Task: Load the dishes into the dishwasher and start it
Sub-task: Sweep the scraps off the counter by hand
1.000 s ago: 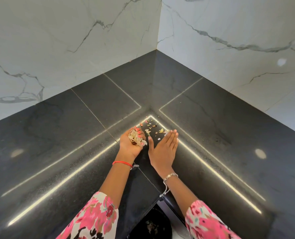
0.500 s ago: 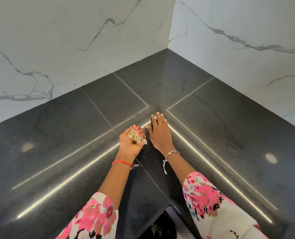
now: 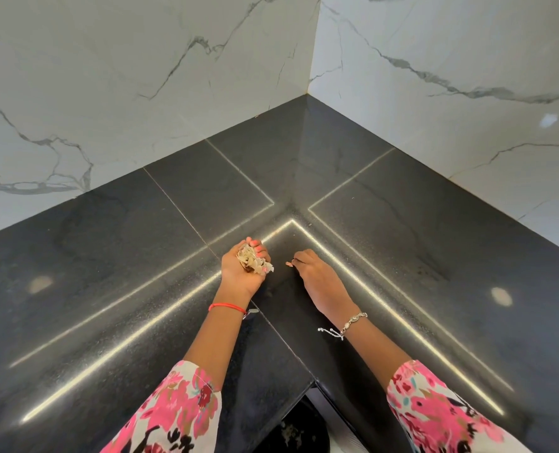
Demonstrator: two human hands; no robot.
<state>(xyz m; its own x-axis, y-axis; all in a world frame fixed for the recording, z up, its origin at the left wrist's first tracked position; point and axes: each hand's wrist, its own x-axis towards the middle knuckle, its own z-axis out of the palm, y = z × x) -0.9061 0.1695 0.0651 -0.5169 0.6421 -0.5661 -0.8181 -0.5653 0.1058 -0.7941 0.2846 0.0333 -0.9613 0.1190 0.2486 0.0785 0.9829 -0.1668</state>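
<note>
My left hand (image 3: 242,269) is cupped palm up over the black corner counter (image 3: 386,243) and its curled fingers hold a clump of pale food scraps (image 3: 254,261). My right hand (image 3: 317,278) lies just to the right of it, fingers bent down toward the counter, fingertips pinching a small pale scrap (image 3: 288,263). No dishes and no dishwasher are in view.
White marble walls (image 3: 140,76) meet in a corner behind the counter. Below the counter's inner corner edge, a dark round container (image 3: 291,429) with some scraps in it shows between my floral sleeves.
The loose scraps on the counter are gone from view. My right hand went from flat sweeping to reaching forward, then drew back with fingers curled on one scrap. The left hand stayed.
</note>
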